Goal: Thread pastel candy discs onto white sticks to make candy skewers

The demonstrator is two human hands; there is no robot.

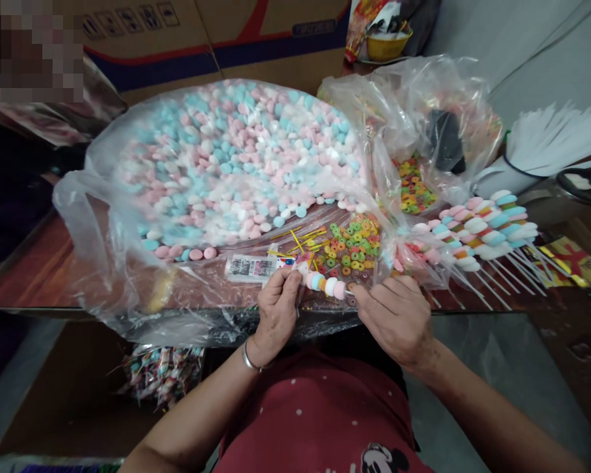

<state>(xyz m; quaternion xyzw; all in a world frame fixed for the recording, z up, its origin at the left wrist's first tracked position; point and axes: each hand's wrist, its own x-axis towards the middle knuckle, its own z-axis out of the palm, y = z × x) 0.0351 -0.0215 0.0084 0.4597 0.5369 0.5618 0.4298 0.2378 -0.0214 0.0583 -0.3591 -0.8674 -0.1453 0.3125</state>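
Observation:
Between my two hands lies a marshmallow skewer (329, 287), strung with pink, blue and white marshmallows and an orange piece. My left hand (278, 305) is closed in a pinch at its left end, where a bit of printed clear wrapper shows. My right hand (398, 318) is closed round the stick at the other end; most of that stick is hidden by the fingers. Just beyond the skewer are loose gummy rings (352, 240) and several gold twist ties (303, 242). A pack with a printed label (251, 268) lies beside my left hand.
A large clear bag of marshmallows (236, 157) covers much of the table. Finished-looking skewers (482, 226) are stacked at the right, near a container of white sticks (515, 174). Behind is a bag of gummy rings (414, 184). Wrapped sweets (162, 374) sit in a box below.

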